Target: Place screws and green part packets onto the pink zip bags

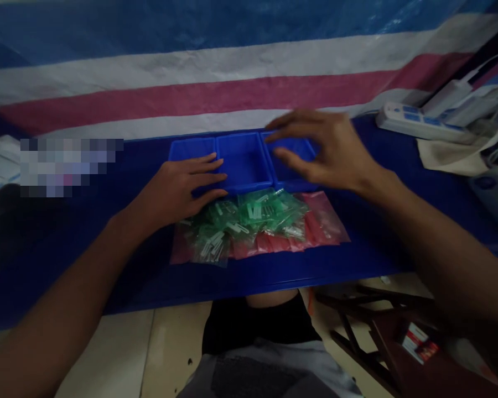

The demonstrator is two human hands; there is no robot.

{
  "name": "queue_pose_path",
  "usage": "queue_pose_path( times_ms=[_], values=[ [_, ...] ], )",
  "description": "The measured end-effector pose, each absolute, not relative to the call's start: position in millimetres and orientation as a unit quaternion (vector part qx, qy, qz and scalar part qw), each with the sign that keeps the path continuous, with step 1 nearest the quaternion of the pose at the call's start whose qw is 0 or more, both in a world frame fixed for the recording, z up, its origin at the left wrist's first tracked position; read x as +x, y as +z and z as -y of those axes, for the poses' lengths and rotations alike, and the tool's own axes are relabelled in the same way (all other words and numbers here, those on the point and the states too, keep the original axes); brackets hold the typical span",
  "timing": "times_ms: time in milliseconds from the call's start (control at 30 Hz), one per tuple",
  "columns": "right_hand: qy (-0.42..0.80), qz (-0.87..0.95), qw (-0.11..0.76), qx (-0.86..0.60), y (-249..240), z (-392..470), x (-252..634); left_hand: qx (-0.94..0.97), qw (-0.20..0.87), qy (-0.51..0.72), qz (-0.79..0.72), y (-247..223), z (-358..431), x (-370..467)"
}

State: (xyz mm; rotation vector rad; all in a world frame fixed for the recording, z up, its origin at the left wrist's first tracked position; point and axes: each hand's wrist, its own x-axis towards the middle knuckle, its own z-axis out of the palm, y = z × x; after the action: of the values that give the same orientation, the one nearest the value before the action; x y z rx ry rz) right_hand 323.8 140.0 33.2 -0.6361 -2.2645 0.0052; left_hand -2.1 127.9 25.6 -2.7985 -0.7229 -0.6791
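Three blue trays stand side by side on the blue table: a left tray (191, 148), a middle tray (243, 160) and a right tray (288, 155). My left hand (186, 185) lies over the left tray with its fingers spread, fingertips reaching the middle tray's edge. Above the right tray hovers my right hand (323, 149), slightly blurred, its fingers apart and nothing visible between them. In front of the trays are green-tinted clear bags (261, 213) with small pale pieces inside. They rest on pink bags (323, 221).
A white power strip (419, 121) with plugs and cables sits at the back right, near a beige cloth (444, 155). A striped sheet (232, 61) hangs behind the blue table (265, 276). Below right is a dark wooden stool (382, 337) with a red-and-white box.
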Motion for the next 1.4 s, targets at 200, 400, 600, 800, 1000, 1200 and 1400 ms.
queue_pose_path(
  times_ms=[200,400,600,800,1000,1200,1400],
  values=[
    [0.042,0.892,0.345,-0.290,21,-124,314,-0.936,0.118,-0.251,0.215,27,-124,1],
    [0.062,0.885,0.377,-0.266,16,-120,313,-0.942,0.128,-0.222,0.215,31,-120,-1],
    [0.042,0.899,0.388,-0.197,28,-108,308,-0.945,0.137,-0.216,0.203,29,-123,-5],
    [0.010,0.901,0.427,-0.075,37,-89,297,-0.933,0.191,-0.222,0.212,38,-116,-2],
    [-0.100,0.901,0.415,-0.078,32,-91,299,-0.912,0.239,-0.258,0.213,45,-108,4],
    [-0.125,0.916,0.374,-0.076,32,-81,297,-0.888,0.304,-0.287,0.193,41,-103,8],
    [-0.155,0.917,0.355,-0.092,24,-78,292,-0.886,0.275,-0.308,0.211,44,-98,6]
  ],
)
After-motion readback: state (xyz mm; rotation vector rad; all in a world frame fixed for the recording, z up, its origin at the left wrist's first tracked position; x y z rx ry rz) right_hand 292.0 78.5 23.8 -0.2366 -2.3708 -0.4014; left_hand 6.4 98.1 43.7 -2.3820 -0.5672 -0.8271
